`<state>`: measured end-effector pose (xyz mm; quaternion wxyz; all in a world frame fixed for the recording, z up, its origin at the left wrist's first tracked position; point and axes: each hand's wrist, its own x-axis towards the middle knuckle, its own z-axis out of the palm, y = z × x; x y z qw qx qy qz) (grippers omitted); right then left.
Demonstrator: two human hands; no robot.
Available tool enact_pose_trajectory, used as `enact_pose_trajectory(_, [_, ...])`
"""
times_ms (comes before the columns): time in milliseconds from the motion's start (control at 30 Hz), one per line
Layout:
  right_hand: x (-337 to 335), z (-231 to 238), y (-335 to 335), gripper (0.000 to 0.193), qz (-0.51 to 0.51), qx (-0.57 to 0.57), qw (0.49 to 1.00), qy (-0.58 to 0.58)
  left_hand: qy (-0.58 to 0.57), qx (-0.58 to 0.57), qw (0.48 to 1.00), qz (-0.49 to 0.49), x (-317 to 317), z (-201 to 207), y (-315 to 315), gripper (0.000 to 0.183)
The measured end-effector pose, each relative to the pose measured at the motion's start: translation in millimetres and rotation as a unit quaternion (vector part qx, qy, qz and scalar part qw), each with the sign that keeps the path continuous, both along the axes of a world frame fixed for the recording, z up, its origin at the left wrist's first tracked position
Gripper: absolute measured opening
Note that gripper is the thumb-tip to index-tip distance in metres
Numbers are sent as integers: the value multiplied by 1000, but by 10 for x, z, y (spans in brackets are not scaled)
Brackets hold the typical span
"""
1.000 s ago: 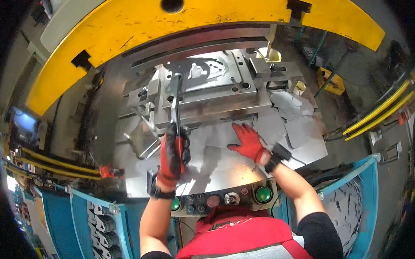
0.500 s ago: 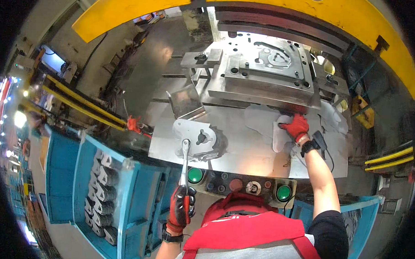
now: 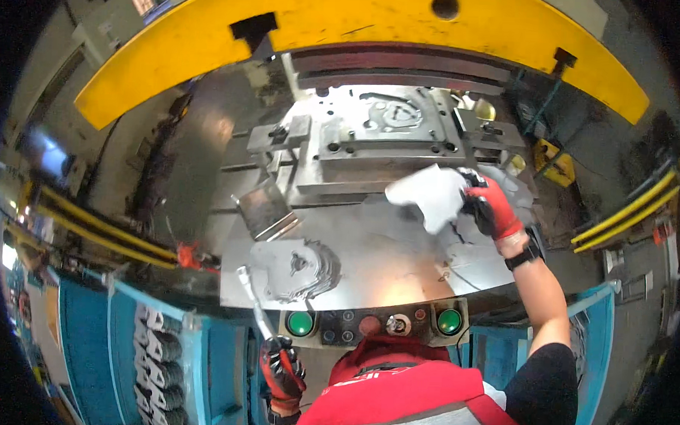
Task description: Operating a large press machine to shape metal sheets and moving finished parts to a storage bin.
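My right hand (image 3: pixel 491 204), in a red and black glove, grips a flat, pale sheet-metal blank (image 3: pixel 428 194) by its right end. The blank is tilted and slightly blurred above the right side of the metal table, in front of the die. My left hand (image 3: pixel 282 371), gloved alike, is closed round the handle of a long metal tool with a wide head (image 3: pixel 254 303). The tool's head is at the table's front left edge, just left of a stack of cut metal plates (image 3: pixel 285 269) and apart from it. The top plate has a shaped hole.
The steel die (image 3: pixel 387 150) sits behind the table (image 3: pixel 375 266), under a yellow press beam (image 3: pixel 376 23). A bent metal plate (image 3: pixel 265 210) stands at left. Green buttons (image 3: pixel 300 323) line the front control panel. A blue bin (image 3: pixel 200 357) of stacked parts is at lower left.
My right hand has picked a blank up off the table and tilted it. The tool in my left hand has come off the stacked plates to their left. The whole view has shifted.
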<state>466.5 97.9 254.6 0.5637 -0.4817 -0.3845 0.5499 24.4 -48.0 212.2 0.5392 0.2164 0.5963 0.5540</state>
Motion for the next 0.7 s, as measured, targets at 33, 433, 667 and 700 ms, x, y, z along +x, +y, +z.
enact_pose_trajectory(33, [-39,74,143,39,-22,31,999,13,-8,13,1000,1,-100,-100,-11,32])
enact_pose_trajectory(433, [-268,-154,2137,38,-361,134,897,-216,-65,-21,989,134,-228,-122,-9,35])
enact_pose_trajectory(667, [-156,-122,2206,40,-299,-49,753,-584,172,92,979,52,-420,-448,-177,36])
enact_pose_trajectory(700, [-40,-126,2152,39,-274,-49,766,-579,170,93,980,44,-498,-574,-172,36])
